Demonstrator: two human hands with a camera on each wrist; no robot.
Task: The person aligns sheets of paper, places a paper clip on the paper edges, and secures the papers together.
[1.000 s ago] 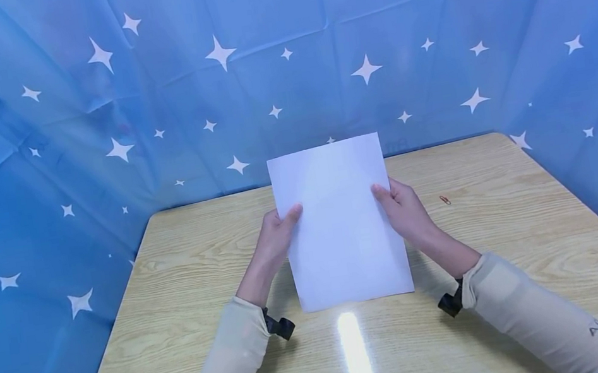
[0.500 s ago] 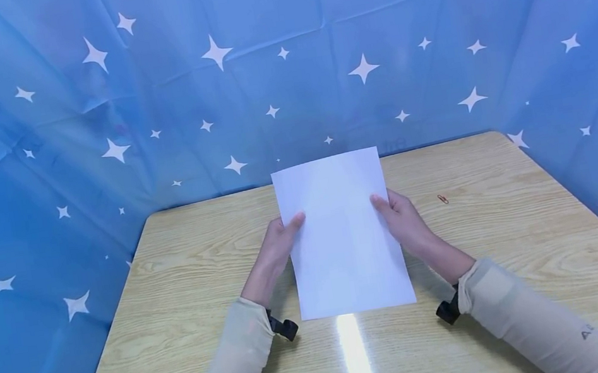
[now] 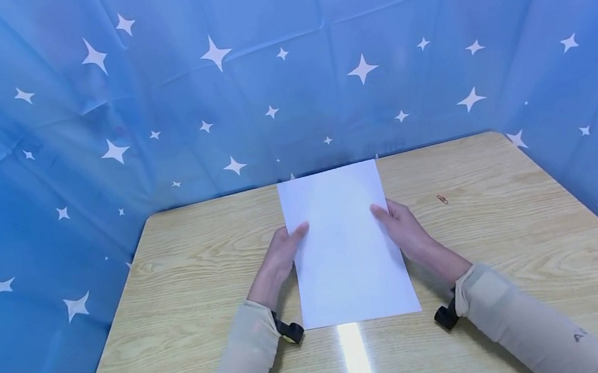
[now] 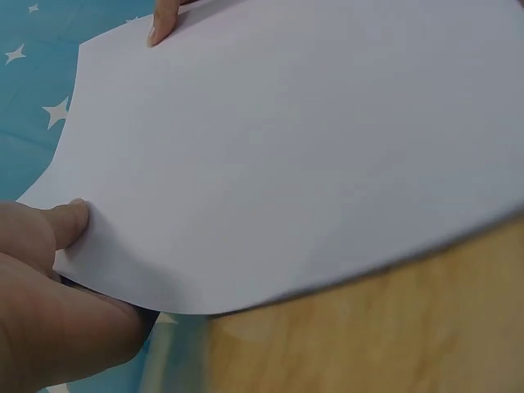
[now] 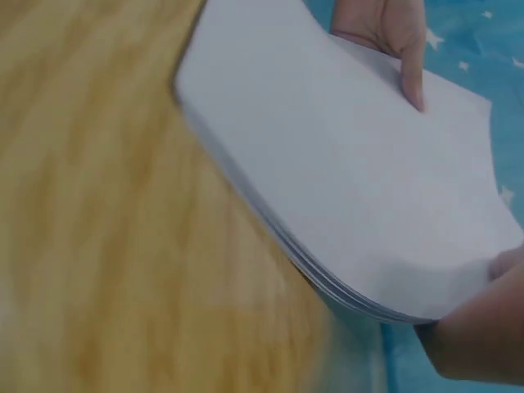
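Left hand (image 3: 282,249) and right hand (image 3: 405,229) grip a white paper stack (image 3: 347,250) over a wooden table (image 3: 174,280)

The stack sits between the two hands, held by its long sides; its top edge overlaps the foot of a blue backdrop (image 3: 290,79) with white stars in the head view, while its lower edge lies toward the person; whether that lower edge touches the tabletop, I cannot tell. The left thumb presses on the face near the left edge, and the right thumb does likewise near the right edge; the other fingers are largely hidden behind the paper, each hand pinching its side. The wrist views show the sheets bowed in a curve; the right wrist view shows several layered edges.

An orange-red paper clip (image 3: 442,199) lies on the table to the right of the right hand, apart from it; pale sleeves (image 3: 240,360) cover both forearms, a black device (image 3: 291,333) shows at the left wrist and another black device (image 3: 446,317) at the right; a bright streak of light (image 3: 358,363) shines on the tabletop below the stack.
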